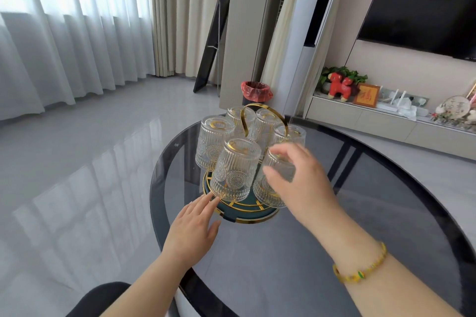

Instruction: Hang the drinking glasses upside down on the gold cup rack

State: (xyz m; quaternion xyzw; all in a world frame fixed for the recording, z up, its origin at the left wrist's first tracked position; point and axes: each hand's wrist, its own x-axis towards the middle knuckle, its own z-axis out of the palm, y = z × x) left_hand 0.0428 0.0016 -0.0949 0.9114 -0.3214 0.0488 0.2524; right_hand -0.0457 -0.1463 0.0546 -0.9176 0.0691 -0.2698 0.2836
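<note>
The gold cup rack (262, 113) with a looped handle and a dark round base (247, 211) stands on the round dark glass table (283, 252). Several ribbed clear glasses hang upside down on it, among them one at the front (235, 170) and one at the left (213, 139). My right hand (296, 180) is wrapped around the front right glass (268, 188), fingers over its upturned bottom. My left hand (195, 224) lies flat on the table with spread fingers, its tips touching the rim of the base under the front glass.
A bin with a red bag (256, 92) stands on the floor behind the table. A low white cabinet (386, 118) with ornaments runs along the right wall. Grey tiled floor (77, 162) lies to the left, curtains behind it.
</note>
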